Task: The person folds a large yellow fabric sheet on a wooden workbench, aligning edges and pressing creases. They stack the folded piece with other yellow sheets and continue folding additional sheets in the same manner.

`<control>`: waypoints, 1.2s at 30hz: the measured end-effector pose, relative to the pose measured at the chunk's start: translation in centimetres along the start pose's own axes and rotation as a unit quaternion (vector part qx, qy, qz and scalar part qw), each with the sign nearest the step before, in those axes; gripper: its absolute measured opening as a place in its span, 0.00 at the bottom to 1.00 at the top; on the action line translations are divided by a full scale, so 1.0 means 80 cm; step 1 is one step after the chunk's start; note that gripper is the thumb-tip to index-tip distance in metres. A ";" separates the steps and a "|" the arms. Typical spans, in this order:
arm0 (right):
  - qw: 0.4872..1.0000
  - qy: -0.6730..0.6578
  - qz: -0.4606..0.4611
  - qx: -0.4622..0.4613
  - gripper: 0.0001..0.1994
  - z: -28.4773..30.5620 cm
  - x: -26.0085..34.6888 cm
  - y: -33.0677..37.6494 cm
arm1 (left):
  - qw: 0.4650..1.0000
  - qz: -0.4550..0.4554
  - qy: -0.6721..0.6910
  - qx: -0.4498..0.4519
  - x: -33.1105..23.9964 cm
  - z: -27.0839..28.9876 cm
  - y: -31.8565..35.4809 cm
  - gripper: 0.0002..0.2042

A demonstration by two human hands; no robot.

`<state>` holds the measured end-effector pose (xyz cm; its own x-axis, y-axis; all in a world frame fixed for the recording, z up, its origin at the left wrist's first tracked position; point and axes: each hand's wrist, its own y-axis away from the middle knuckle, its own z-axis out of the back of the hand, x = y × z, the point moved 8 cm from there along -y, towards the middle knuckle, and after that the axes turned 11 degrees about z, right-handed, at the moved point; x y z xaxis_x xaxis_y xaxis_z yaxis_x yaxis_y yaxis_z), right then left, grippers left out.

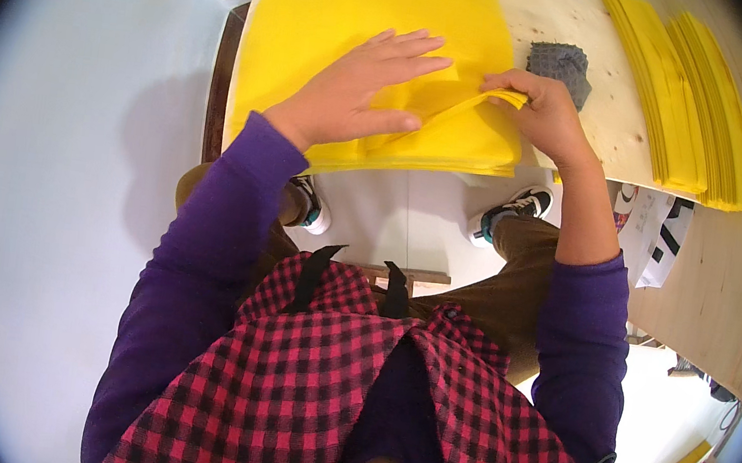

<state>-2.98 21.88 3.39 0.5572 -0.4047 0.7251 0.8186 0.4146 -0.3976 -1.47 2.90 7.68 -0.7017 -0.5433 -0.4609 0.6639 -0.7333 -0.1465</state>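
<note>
So the yellow sheets (359,11) sit in a stack at the near left end of the tabletop (607,130), near edge lined up with the tabletop's edge and even hanging over a bit. The left hand (360,84) lies flat and spread wide on top, pinning the stack, fingers pointing right. The right hand (541,105) is at the stack's near right corner, fingers pinched on the top sheet's corner, which is lifted and curled up off the rest. That corner sits directly between the two hands, closer to the right one.

Just past the right hand there's a grey sponge (562,66), nearly touching it. Farther right, two more yellow stacks (697,104) run near to far, well apart from the working stack, with bare wood between. Some printed papers (655,232) hang off the near edge on the right.
</note>
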 end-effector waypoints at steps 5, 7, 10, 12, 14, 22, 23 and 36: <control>0.999 -0.019 -0.033 -0.020 0.08 0.004 -0.003 -0.003 | 0.996 0.063 -0.030 0.047 0.001 -0.008 0.047 0.35; 0.997 -0.045 -0.065 -0.023 0.08 0.005 -0.008 -0.002 | 0.995 0.084 -0.034 0.042 0.003 -0.020 0.055 0.32; 0.997 -0.040 -0.057 -0.026 0.08 0.003 -0.006 -0.006 | 0.994 0.098 -0.034 0.022 0.009 -0.031 0.059 0.28; 0.998 0.002 -0.063 -0.018 0.08 0.007 -0.005 -0.006 | 0.992 0.120 -0.032 0.037 0.016 -0.038 0.058 0.28; 0.997 0.013 -0.069 -0.017 0.07 0.008 -0.005 -0.005 | 0.993 0.104 -0.043 0.023 0.015 -0.035 0.058 0.28; 0.996 -0.056 -0.065 -0.031 0.06 0.006 -0.012 -0.003 | 0.970 0.170 -0.172 -0.025 0.042 0.010 0.125 0.35; 0.993 -0.065 -0.093 -0.029 0.06 0.005 -0.018 0.000 | 0.965 0.184 -0.182 -0.040 0.050 0.021 0.141 0.36; 0.980 -0.140 -0.129 -0.057 0.05 0.005 -0.026 0.010 | 0.933 0.261 0.085 -0.233 0.160 0.080 0.233 0.28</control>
<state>-3.53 23.32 1.81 0.2817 -0.2380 0.9295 0.9467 0.2267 -0.2289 0.31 -20.33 4.64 -0.2260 -0.6751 -0.7023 0.9719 -0.1079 -0.2091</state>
